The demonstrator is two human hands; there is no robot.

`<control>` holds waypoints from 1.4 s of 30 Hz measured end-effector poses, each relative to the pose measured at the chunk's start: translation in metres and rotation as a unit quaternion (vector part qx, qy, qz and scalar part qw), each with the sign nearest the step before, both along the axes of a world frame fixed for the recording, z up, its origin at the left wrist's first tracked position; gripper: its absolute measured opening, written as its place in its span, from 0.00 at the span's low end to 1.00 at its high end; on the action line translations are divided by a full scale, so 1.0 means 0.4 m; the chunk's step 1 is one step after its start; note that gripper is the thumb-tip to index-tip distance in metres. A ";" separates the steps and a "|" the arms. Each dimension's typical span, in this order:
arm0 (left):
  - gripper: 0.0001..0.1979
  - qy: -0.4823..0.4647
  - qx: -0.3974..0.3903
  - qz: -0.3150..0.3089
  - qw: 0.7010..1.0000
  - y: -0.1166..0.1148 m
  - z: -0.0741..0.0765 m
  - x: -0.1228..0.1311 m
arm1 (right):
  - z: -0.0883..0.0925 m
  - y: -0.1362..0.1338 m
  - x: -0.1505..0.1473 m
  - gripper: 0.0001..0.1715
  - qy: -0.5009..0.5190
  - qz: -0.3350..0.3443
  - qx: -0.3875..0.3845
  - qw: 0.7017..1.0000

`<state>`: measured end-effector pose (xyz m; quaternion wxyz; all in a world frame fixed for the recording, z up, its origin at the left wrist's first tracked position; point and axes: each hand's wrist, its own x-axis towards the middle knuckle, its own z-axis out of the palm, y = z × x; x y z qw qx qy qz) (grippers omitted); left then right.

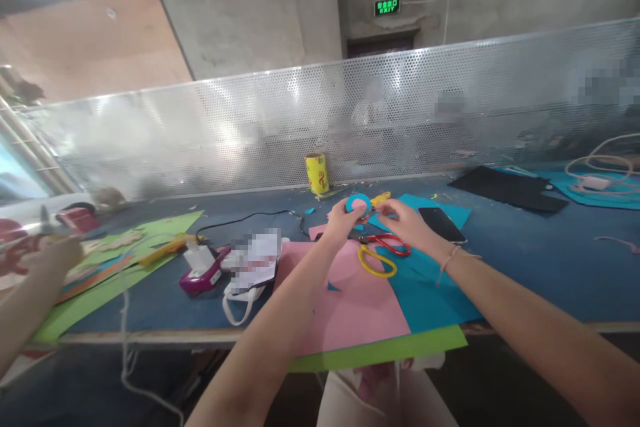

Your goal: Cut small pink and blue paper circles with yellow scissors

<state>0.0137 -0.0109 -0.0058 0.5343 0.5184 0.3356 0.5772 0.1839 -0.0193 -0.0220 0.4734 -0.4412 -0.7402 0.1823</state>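
Blue-pink disc (358, 198): held up beyond scissors (374, 239);
Left hand (341, 219): thumb and fingers pinching disc;
Right hand (400, 217): beyond scissors; fingers half curled; any hold, cannot tell;
Disc grip: best light, near rim, so disc won't crease.

Looks like a workshop: bare grey concrete wall (250, 7) behind a perforated silver metal panel (210, 133), lit green exit sign (387, 7) above it, long blue worktable (530, 267) before it.

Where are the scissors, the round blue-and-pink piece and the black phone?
Scissors (376, 238): head view, on the red handle.
Round blue-and-pink piece (358, 202): head view, on its pink middle.
Black phone (443, 224): head view, middle of dark face.
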 end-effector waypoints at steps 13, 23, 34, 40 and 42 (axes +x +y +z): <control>0.15 0.032 -0.002 -0.056 0.998 0.002 -0.012 0.008 | 0.007 -0.009 -0.005 0.07 0.091 0.054 -0.093 0.990; 0.12 0.028 -0.002 -0.074 0.997 0.001 -0.009 0.007 | 0.013 -0.019 -0.004 0.09 0.142 0.096 -0.110 0.979; 0.14 -0.008 -0.045 -0.105 0.993 -0.014 0.004 0.005 | 0.027 -0.030 -0.004 0.09 0.111 0.076 -0.099 0.986; 0.15 -0.001 -0.051 -0.128 0.990 -0.017 0.008 0.003 | 0.025 -0.027 -0.006 0.09 0.103 0.056 -0.085 0.989; 0.16 -0.001 -0.050 -0.132 0.990 -0.019 0.008 0.002 | 0.023 -0.025 -0.007 0.09 0.116 0.060 -0.093 0.987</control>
